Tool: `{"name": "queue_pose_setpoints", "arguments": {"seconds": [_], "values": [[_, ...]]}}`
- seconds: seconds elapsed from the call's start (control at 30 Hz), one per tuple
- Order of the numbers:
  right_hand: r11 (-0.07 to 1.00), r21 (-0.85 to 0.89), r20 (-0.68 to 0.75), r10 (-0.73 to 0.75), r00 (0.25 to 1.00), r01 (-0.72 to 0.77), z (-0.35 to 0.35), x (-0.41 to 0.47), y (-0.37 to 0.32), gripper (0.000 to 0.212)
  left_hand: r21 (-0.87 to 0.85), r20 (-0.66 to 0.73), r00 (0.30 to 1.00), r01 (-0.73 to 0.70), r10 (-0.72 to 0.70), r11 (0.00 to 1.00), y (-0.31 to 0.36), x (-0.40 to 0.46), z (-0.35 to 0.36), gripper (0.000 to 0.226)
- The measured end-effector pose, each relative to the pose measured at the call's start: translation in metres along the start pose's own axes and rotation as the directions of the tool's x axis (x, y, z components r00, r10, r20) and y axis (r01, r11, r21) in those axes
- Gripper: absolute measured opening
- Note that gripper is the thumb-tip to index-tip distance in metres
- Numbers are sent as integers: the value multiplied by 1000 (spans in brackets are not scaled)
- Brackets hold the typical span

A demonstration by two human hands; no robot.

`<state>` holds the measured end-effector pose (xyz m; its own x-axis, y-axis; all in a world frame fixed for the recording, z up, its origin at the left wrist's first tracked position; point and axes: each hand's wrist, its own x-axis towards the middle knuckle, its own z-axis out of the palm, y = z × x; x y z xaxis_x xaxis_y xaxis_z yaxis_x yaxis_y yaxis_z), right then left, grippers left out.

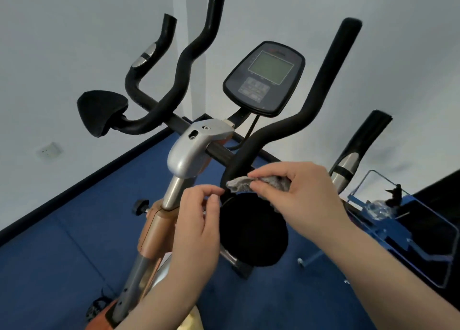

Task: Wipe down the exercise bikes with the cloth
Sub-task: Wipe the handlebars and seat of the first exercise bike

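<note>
Head view showed the right hand (296, 195) pinching a bunched grey cloth (258, 183) against the lower bend of the black handlebar (251, 152), at about 5 o'clock from the console (264, 78). The left hand (199, 220) sat just beside it at 9 o'clock, fingers curled with the fingertips close to the cloth's free corner; I could not tell whether they actually gripped anything. Judged progress: wiping was under way on this exercise bike's (189, 152) right bar; nothing showed which parts were already clean. The console, left bar, elbow pad (100, 111) and frame looked left to do. A second machine's grip (361, 145) stood at 3 o'clock, untouched. Console text was too blurred to read; no brand was legible.
</note>
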<state>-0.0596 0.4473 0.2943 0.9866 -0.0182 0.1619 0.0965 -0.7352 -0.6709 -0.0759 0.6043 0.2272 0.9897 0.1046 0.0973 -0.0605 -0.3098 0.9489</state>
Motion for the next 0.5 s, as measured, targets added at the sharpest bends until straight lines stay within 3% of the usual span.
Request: {"name": "queue_pose_setpoints", "arguments": {"seconds": [0.2, 0.37, 0.5], "values": [[992, 123, -140, 51, 989, -34, 9, -44, 23, 15, 7, -112, 994, 2, -2, 1000, 10, -35, -1, 25], [981, 181, -189, -42, 981, 77, 12, -77, 36, 15, -204, -103, 984, 120, -144, 972, 4, -62, -4, 30], [969, 210, -205, -84, 975, 128, 18, -93, 39, 15, -202, -43, 975, 207, -220, 957, -1, -79, -6, 30]]}}
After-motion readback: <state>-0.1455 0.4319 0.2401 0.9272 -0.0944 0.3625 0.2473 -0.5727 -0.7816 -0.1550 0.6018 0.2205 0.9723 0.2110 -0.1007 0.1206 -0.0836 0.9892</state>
